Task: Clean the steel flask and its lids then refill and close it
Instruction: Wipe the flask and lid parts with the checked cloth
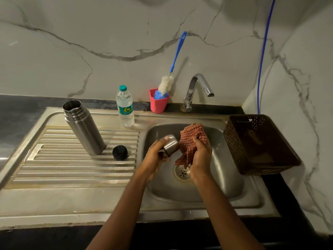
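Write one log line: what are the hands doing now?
left hand: holds steel lid | right hand: grips checked cloth | steel flask: open, on drainboard

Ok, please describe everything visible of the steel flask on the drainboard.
The steel flask is a tall cylinder of brushed metal with stepped rings below its open, lidless mouth. It stands upright on the ribbed drainboard, left of the basin. Only the drainboard touches it; the black lid lies beside it, apart.
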